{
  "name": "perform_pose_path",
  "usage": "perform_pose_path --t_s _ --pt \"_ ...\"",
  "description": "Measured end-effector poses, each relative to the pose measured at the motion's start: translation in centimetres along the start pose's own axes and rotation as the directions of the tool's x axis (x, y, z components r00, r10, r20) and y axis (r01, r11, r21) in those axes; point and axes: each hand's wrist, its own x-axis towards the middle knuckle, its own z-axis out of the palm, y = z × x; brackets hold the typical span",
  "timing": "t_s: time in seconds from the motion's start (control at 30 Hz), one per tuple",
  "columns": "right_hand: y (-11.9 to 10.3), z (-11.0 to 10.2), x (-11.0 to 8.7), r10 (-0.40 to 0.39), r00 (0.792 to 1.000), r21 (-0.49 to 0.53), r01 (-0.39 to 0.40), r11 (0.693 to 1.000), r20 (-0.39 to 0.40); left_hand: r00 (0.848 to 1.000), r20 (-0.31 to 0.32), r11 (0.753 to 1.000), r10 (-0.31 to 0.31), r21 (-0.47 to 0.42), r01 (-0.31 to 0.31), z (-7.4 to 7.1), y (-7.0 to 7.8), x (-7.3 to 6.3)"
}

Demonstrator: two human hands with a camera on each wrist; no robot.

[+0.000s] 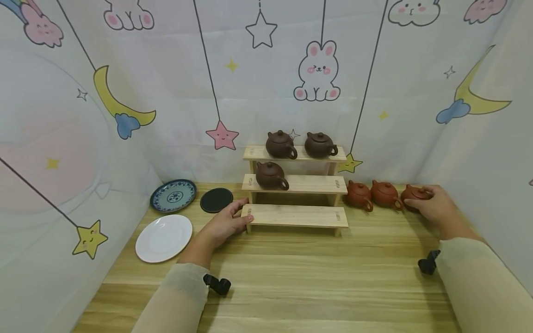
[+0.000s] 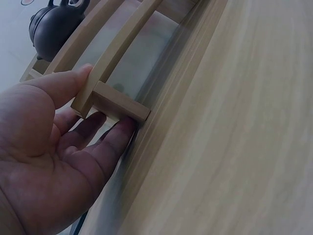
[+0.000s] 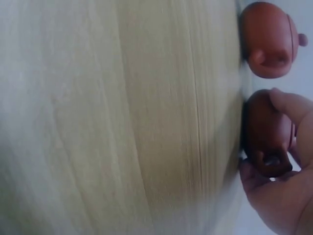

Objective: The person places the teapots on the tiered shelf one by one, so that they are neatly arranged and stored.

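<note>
On the right, my right hand (image 1: 438, 212) holds the rightmost reddish-brown teapot (image 1: 411, 193), which stands on the table. In the right wrist view, thumb and fingers curl around that teapot's body, near its handle. Two similar red teapots, one (image 1: 385, 194) beside it and another (image 1: 358, 194) farther left, stand in a row. My left hand (image 1: 221, 226) grips the left end of a three-step wooden display stand (image 1: 295, 216), thumb on the lowest step and fingers against its leg. Two dark brown teapots (image 1: 280, 144) (image 1: 319, 145) sit on the top step, a third (image 1: 269, 175) on the middle step's left.
Left of the stand lie a round black coaster (image 1: 216, 200), a blue patterned plate (image 1: 173, 196) and a white plate (image 1: 164, 238). A printed cloth (image 1: 266, 83) hangs behind and along both sides of the wooden table (image 1: 316, 282).
</note>
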Motion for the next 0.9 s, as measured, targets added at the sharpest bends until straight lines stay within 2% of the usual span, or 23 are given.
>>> perform_pose_path --t_s 0.23,0.53,0.73,0.9 --pt "-0.2 0.0 -0.4 -0.019 1.0 -0.014 0.019 1.0 -0.018 1.0 -0.009 1.0 -0.007 0.0 0.007 0.0 -0.1 0.1" --pt "-1.8 -1.3 -2.6 0.035 0.999 0.029 -0.035 0.999 -0.003 1.0 -0.011 1.0 -0.006 0.003 0.006 -0.2 -0.3 0.3" --pt "-3.3 -1.6 -4.3 0.009 1.0 0.087 -0.008 0.996 -0.009 1.0 -0.01 1.0 -0.006 0.012 0.007 -0.2 -0.3 0.3" --pt "-5.8 -1.4 -6.0 -0.026 1.0 0.107 0.027 0.994 -0.008 1.0 -0.01 1.0 -0.007 0.009 0.007 -0.1 -0.2 0.1"
